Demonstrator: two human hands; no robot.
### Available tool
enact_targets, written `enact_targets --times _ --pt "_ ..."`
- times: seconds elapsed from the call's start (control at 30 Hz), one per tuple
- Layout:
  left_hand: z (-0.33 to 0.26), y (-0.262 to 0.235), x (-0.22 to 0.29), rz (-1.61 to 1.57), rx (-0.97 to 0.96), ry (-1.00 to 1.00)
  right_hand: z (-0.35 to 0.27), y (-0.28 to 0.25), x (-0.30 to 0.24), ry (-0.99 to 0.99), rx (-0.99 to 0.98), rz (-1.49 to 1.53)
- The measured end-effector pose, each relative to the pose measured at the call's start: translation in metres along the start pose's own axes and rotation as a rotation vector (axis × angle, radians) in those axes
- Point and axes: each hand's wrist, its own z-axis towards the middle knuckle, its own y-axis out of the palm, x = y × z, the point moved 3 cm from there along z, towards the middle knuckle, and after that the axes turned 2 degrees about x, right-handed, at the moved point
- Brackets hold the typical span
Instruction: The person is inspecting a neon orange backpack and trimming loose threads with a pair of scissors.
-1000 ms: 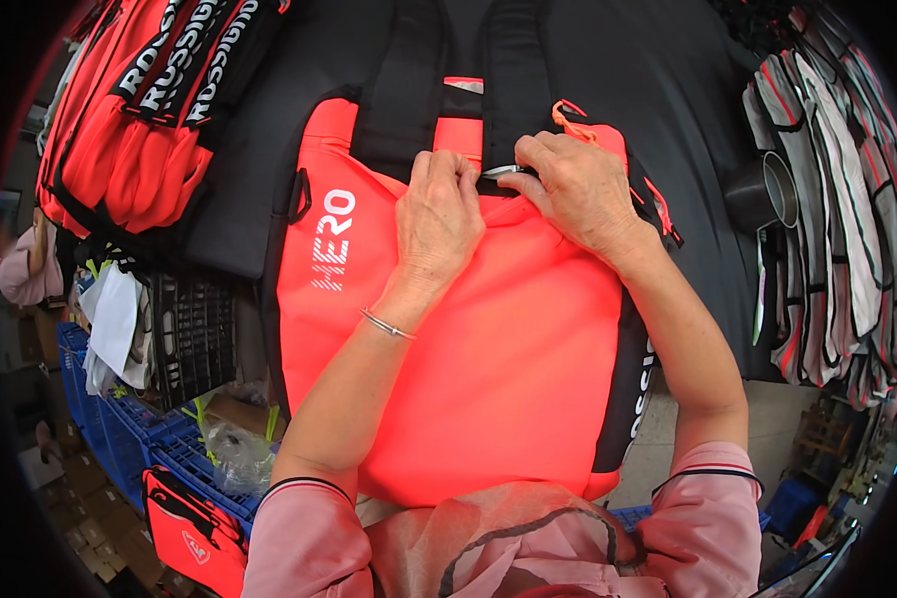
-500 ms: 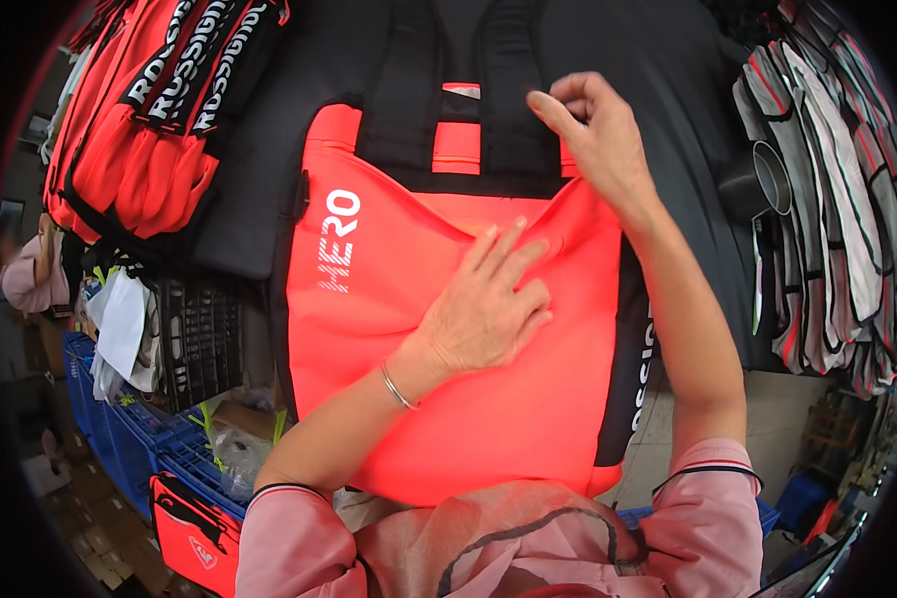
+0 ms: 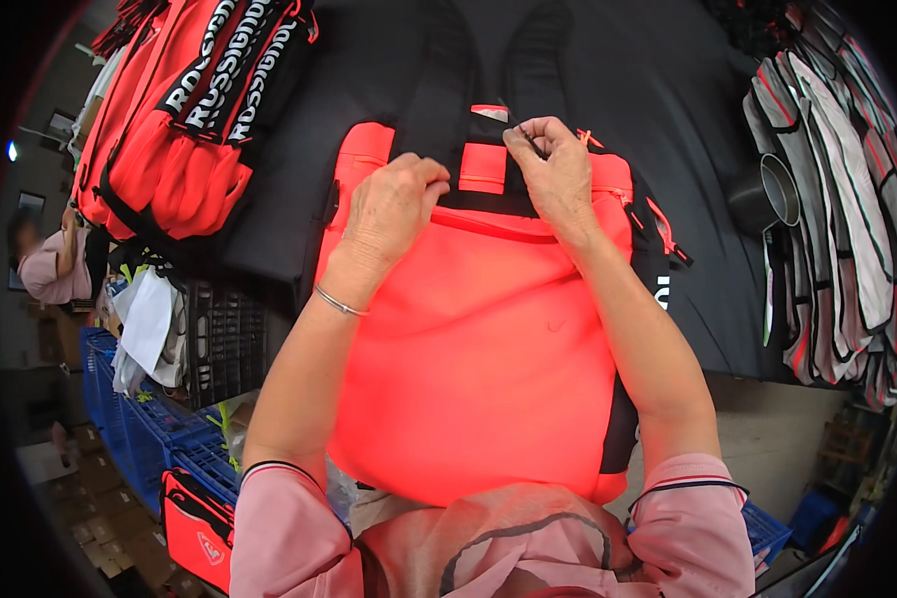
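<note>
A bright red-orange backpack lies on the black-covered table in front of me, its lower end against my body. Two black shoulder straps stretch away from its top across the dark cloth. Over the bag's upper left, my left hand is closed with its fingers curled; what they hold, if anything, is hidden. My right hand pinches a small dark piece, apparently black strap or trim, at the top right of the bag. Between the hands shows a red-orange patch, with a small pale label above it.
Red bags with black straps are stacked at the far left. Grey and white bags hang or lie at the right beside a dark round tube. Blue crates, a black crate and another red bag stand lower left. A person is beyond.
My left hand has risen from the bag's middle to its upper left and curled. My right hand has lowered slightly and now pinches a dark piece. The bag's top flap lies differently.
</note>
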Motion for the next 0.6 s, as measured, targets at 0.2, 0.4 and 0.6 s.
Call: enact_targets --times 0.2,0.4,0.6 --pt "-0.001 0.015 0.001 0.132 -0.017 0.0 -0.001 0.002 -0.002 -0.014 -0.058 -0.083" --pt "0.005 0.031 0.002 0.255 -0.111 0.126 -0.003 0.004 -0.003 -0.046 -0.077 -0.154" --pt "-0.006 0.023 -0.008 0.023 -0.109 0.089 -0.005 0.001 0.001 -0.051 -0.091 -0.217"
